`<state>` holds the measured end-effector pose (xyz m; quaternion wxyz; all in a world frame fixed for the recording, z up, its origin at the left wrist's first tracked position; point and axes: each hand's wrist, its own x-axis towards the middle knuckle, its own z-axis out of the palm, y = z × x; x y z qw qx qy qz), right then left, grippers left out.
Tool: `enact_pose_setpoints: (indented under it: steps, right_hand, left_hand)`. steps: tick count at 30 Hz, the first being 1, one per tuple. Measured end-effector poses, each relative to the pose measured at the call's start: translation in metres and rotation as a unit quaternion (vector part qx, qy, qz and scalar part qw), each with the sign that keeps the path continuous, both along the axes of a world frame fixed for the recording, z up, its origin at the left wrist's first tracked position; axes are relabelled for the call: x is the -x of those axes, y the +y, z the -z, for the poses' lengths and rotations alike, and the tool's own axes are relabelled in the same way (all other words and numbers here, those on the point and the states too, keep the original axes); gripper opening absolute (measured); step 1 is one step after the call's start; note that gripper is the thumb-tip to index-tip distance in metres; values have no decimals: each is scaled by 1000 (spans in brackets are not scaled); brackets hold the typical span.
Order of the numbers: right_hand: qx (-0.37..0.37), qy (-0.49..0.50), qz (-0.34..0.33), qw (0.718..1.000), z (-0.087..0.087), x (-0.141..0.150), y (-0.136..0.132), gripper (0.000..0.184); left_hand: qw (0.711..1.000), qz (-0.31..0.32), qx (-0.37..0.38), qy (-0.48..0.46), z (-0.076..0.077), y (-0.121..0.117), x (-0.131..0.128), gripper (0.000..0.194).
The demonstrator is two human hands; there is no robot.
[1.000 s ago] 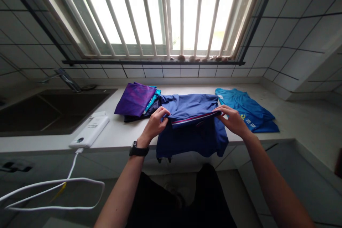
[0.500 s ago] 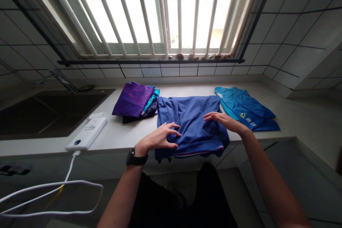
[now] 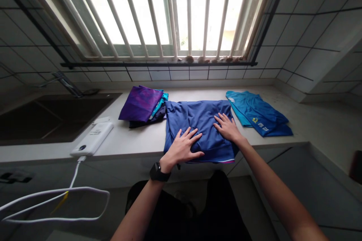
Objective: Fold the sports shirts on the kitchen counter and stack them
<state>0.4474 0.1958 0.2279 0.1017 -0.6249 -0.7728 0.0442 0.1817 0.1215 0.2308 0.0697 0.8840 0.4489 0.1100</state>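
A folded dark blue garment point(image 3: 198, 115) lies at the counter's front edge, its hem with a white and pink stripe at the lower right. My left hand point(image 3: 185, 147) rests palm down on its lower middle, fingers spread. On the garment's right side lies my right hand point(image 3: 227, 126), flat with the fingers apart. A stack of folded clothes point(image 3: 141, 103), purple on top with turquoise and black beneath, sits to the left. To the right is a folded blue and turquoise shirt point(image 3: 258, 115) with a yellow logo and white lettering.
A dark sink point(image 3: 56, 113) with a metal faucet point(image 3: 68, 84) is set into the counter point(image 3: 124, 145) at left. Near it lies a white power bank point(image 3: 93, 139) with a white cable point(image 3: 74, 179) hanging over the edge. Small stones point(image 3: 189, 59) line the sill of the barred window.
Both hands have come down flat onto the blue garment, the left shifting right. The garment's front hem looks flatter and hangs less over the edge.
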Motion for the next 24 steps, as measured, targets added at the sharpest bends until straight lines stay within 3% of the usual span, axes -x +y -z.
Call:
enact_pose_setpoints:
  steps: [4, 8, 11, 18, 24]
  right_hand:
    - [-10, -9, 25, 1000, -1, 4, -2, 59]
    - [-7, -26, 50, 998, -2, 6, -9, 61]
    - [-14, -41, 61, 997, -2, 7, -17, 60]
    - [-4, -106, 109, 988, -9, 19, -53, 61]
    - [-14, -144, 106, 984, -28, 29, -83, 63]
  left_hand:
    - [991, -123, -36, -23, 7, 0, -4, 68]
    - [955, -273, -103, -58, 21, -3, -9, 74]
    - [936, -333, -95, -63, 28, -5, -7, 67]
    - [949, -311, -45, 34, 17, 11, 8, 59]
    - [969, -235, -28, 68, 6, 58, 18, 58]
